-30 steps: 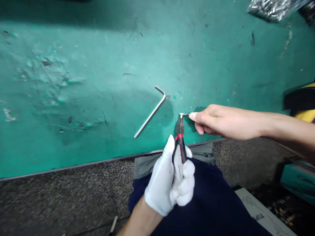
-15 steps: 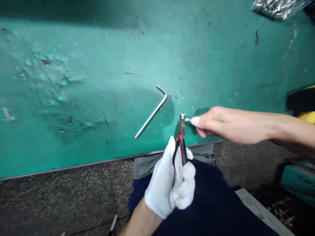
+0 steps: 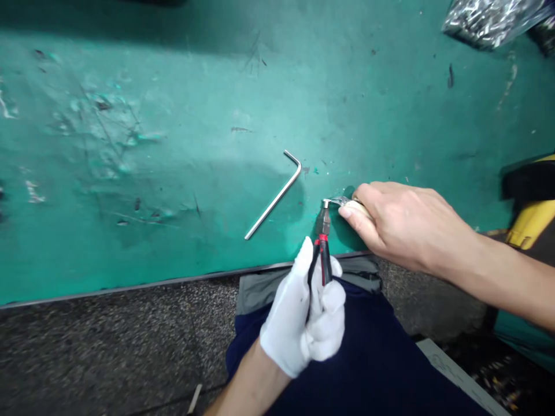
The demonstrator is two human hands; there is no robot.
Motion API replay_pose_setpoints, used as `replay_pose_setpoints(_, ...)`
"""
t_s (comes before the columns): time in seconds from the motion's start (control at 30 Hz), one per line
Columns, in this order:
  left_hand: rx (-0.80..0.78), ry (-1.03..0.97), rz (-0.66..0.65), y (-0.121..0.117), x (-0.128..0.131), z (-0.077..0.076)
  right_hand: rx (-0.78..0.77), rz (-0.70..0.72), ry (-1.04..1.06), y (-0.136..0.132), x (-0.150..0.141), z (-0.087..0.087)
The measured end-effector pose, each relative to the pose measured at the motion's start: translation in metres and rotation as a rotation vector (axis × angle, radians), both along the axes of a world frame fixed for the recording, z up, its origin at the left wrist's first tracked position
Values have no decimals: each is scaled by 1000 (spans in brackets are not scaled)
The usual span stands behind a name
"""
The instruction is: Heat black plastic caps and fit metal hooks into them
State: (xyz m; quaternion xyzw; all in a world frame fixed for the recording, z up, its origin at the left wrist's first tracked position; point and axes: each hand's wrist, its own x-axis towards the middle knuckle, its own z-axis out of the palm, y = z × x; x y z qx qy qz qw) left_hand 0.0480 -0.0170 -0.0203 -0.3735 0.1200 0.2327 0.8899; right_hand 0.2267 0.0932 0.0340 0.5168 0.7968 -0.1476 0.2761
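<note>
My left hand [image 3: 303, 323], in a white glove, is closed round the red and black handles of a pair of pliers [image 3: 323, 225]. The pliers point away from me, over the bench's near edge. In their jaws sits a small silvery metal part [image 3: 326, 203]. My bare right hand [image 3: 403, 225] grips a slim tool with a shiny metal tip [image 3: 340, 200]; its exact kind is unclear. That tip meets the small part from the right, or lies very close to it. Left of the pliers, an L-shaped hex key [image 3: 274, 199] lies on the bench.
The green bench top [image 3: 195, 115] is scratched and ends at a near edge above a speckled floor [image 3: 130, 346]. A clear bag of small metal parts [image 3: 489, 23] lies at the far right. A yellow and black object [image 3: 533, 222] is at the right edge.
My right hand has turned, and the tool's metal tip now shows beyond its fingers at the small part. My left hand still holds the pliers. The view has shifted slightly.
</note>
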Motion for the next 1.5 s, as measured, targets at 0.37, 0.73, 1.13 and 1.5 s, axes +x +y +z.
replay_pose_setpoints(0.37, 7, 31, -2, 0, 0, 1, 113, 182, -7, -4, 3, -1)
replay_pose_setpoints(0.73, 37, 47, 0, -2, 1, 0, 137, 318, 9, 6, 6, 3)
replay_pose_setpoints(1.13, 25, 26, 18, -4, 1, -1, 52, 329, 79, 15, 13, -5)
replay_pose_setpoints(1.5, 4, 88, -3, -3, 3, 2, -107, 130, 379, 22, -3, -2)
